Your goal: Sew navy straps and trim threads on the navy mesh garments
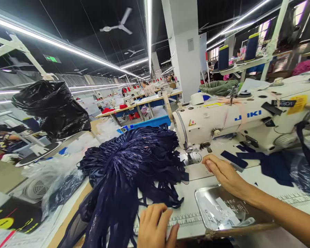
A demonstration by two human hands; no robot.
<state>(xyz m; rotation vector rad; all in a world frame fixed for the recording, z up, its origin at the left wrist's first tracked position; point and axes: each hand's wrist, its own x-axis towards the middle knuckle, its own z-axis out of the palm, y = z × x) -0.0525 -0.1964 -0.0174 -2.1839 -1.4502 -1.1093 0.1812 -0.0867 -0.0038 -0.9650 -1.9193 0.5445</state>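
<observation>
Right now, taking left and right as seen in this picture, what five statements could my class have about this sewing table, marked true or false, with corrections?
1. A dark blue heap lies beside the sewing machine. True.
2. The right hand is left of the dark blue heap. False: the right hand is right of it.
3. White slips lie in the metal tray. True.
4. The black bag is right of the sewing machine. False: the black bag is left of it.
5. The left hand is near the ruler. True.

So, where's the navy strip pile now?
The pile is left of centre in the head view, left of the sewing machine, by the left hand.
</observation>
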